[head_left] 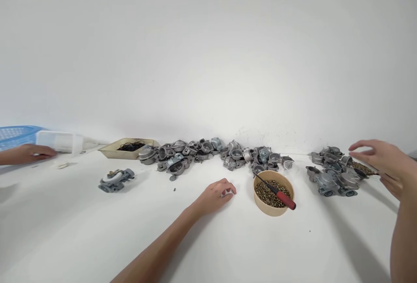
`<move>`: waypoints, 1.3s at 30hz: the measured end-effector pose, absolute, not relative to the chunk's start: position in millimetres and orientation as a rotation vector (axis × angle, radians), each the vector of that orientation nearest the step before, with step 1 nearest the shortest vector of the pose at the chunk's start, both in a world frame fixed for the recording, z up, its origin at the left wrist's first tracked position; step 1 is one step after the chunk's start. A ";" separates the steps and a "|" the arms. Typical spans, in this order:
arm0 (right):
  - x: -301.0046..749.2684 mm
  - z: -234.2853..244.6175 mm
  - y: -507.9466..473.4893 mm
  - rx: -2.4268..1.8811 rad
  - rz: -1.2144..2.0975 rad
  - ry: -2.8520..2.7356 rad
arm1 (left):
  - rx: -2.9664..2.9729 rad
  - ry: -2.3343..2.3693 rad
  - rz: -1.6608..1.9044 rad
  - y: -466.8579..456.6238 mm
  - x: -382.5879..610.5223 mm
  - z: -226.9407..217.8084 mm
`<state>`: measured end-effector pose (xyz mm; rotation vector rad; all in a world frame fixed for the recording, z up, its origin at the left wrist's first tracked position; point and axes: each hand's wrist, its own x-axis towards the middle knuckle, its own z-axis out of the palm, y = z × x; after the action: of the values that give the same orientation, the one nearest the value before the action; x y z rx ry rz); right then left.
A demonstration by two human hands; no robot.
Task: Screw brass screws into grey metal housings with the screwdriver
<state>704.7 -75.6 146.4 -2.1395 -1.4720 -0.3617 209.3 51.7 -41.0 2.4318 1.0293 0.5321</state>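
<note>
My left hand (216,196) rests on the white table (247,252), fingers loosely curled with a gap to the thumb, and holds nothing. To its right stands a round cardboard tub (274,211) of small brass-coloured screws (269,194). A screwdriver (285,199) with a red and black handle lies across it. At the far right my right hand (379,159) hovers beside a cluster of grey metal carburetor parts (329,181), its fingers apart. I see nothing in its grasp, though the lower fingers are partly hidden. Another small heap of screws (365,169) lies just behind that cluster.
Along the wall lie carburetor bowls and bodies (176,155) in heaps. A cream tray (120,153) holds black rings. One assembled carburetor (116,180) sits at left. Another person's hand (31,153) is near a white plastic container (63,142) and a blue basket (19,132).
</note>
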 end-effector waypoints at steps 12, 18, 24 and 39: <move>504.3 22.7 -58.4 -1.284 -0.100 -2.182 | 2.471 0.992 0.542 47.6 208.9 -36.0; 499.3 -4.8 -71.5 -1.266 0.025 -2.134 | 2.500 0.999 0.564 41.7 210.6 -34.6; 498.0 -12.0 -70.5 -1.265 0.199 -2.070 | 2.511 1.143 0.685 52.1 206.1 -28.2; 507.1 -10.1 -68.7 -1.274 0.225 -2.038 | 1.382 2.528 1.363 92.3 -29.9 -7.1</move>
<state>507.1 -68.7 -10.1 -1.2739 -2.0383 0.2250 -29.9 92.3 -7.1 1.3821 2.5279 1.3628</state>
